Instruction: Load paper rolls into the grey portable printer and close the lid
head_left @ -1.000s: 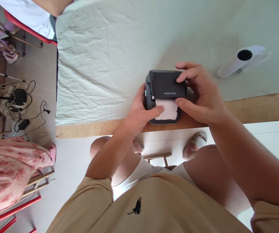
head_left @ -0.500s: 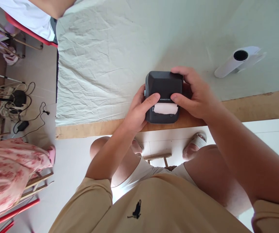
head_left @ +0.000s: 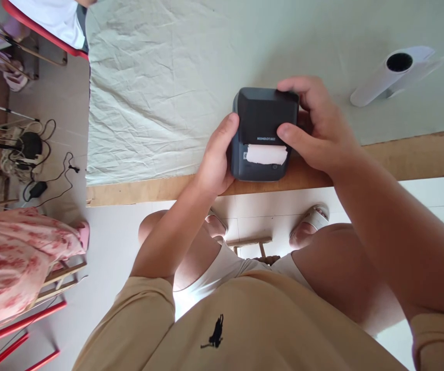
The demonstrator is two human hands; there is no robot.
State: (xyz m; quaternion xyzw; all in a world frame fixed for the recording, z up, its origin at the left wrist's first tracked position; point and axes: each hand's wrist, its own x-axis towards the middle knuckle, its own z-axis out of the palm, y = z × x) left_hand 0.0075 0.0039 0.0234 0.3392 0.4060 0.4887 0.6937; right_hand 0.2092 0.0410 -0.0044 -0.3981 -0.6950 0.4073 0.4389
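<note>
Left hand (head_left: 217,154): thumb moved from top of printer (head_left: 264,113) to its left side. Left fingers and right hand (head_left: 324,136) grasp printer over tabletop (head_left: 140,192) edge. Steady, even hold best; thumbs off paper strip (head_left: 267,154).

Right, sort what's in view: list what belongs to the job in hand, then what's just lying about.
Job in hand:
- NIIMBOT printer, between left hand and right hand
- paper strip out of its slot

Apparently lying about:
- white roll, untouched; any link unclear
- black power adapter
- tangled cables
</note>
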